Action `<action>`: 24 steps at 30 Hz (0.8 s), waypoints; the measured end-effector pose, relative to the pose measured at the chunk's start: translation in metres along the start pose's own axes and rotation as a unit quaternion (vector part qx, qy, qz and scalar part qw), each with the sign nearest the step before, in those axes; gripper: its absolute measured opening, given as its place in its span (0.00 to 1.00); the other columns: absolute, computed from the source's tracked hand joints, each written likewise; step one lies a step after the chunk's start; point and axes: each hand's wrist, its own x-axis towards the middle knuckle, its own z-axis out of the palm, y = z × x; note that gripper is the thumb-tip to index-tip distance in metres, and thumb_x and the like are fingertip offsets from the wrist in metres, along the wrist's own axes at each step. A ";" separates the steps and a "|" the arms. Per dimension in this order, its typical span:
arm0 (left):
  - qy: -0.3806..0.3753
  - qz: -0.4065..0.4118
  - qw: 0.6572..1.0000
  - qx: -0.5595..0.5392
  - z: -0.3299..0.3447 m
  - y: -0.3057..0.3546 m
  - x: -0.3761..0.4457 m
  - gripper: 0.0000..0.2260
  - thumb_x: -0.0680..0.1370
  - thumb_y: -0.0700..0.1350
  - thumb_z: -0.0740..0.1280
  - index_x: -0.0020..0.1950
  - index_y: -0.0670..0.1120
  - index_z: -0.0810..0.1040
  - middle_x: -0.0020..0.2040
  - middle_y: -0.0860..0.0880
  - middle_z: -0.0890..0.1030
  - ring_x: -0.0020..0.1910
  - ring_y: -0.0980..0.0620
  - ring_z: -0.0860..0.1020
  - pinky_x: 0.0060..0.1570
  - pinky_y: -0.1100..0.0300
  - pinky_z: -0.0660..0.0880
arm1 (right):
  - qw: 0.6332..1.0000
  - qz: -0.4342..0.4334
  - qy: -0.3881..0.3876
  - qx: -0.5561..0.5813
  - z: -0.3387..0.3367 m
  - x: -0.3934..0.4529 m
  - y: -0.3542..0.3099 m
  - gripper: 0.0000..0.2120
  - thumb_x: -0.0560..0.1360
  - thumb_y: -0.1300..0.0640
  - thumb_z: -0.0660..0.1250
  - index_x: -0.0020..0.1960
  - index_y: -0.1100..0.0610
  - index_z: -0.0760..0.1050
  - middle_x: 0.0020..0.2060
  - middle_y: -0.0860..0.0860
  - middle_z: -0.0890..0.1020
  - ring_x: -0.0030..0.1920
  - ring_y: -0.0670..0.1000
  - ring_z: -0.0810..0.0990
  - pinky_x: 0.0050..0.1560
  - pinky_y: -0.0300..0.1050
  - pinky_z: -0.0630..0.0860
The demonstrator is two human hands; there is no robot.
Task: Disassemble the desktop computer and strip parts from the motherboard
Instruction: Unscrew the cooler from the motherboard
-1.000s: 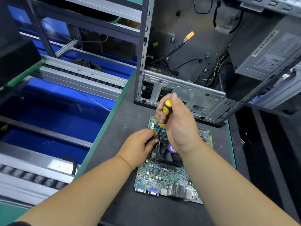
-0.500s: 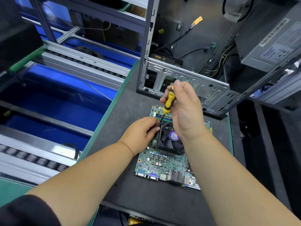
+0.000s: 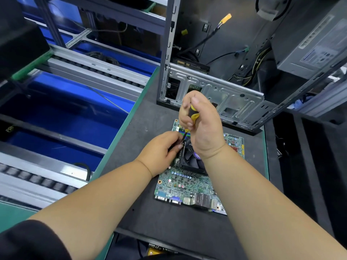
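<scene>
head view: motherboard [image 3: 187, 184] flat on dark table [image 3: 150, 222] before open computer case [image 3: 216, 94]; right hand [image 3: 202, 124] gripping yellow screwdriver [image 3: 192, 116] upright over cooler fan [image 3: 189, 158]; left hand [image 3: 161, 149] pinching fan's edge.

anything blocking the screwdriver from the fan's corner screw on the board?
Nothing visible does. The right hand grips the screwdriver, its shaft running down to the far-left corner of the cooler fan on the motherboard. The left hand holds beside the tip and hides the screw itself.
</scene>
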 end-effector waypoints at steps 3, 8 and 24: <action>0.000 0.000 1.000 0.000 0.000 0.001 0.001 0.05 0.79 0.42 0.65 0.46 0.48 0.69 0.41 0.56 0.68 0.40 0.55 0.68 0.39 0.61 0.65 | 0.999 -0.004 0.046 -0.017 -0.001 -0.004 -0.003 0.07 0.77 0.56 0.59 0.40 0.54 0.68 0.30 0.48 0.72 0.30 0.49 0.67 0.34 0.40 0.66; 0.000 0.000 1.000 0.002 0.000 0.000 0.001 0.06 0.79 0.42 0.64 0.47 0.50 0.69 0.41 0.57 0.67 0.40 0.56 0.66 0.39 0.63 0.63 | 0.995 -0.011 0.102 -0.003 -0.002 -0.008 -0.005 0.08 0.78 0.54 0.64 0.41 0.55 0.74 0.36 0.52 0.77 0.37 0.52 0.75 0.42 0.43 0.73; -0.002 0.009 1.000 0.003 0.001 0.000 0.001 0.04 0.79 0.41 0.64 0.48 0.48 0.69 0.41 0.55 0.68 0.40 0.55 0.67 0.40 0.63 0.64 | 1.000 0.017 -0.004 0.023 -0.008 0.000 -0.006 0.08 0.76 0.57 0.56 0.41 0.59 0.66 0.25 0.49 0.66 0.27 0.49 0.61 0.30 0.43 0.57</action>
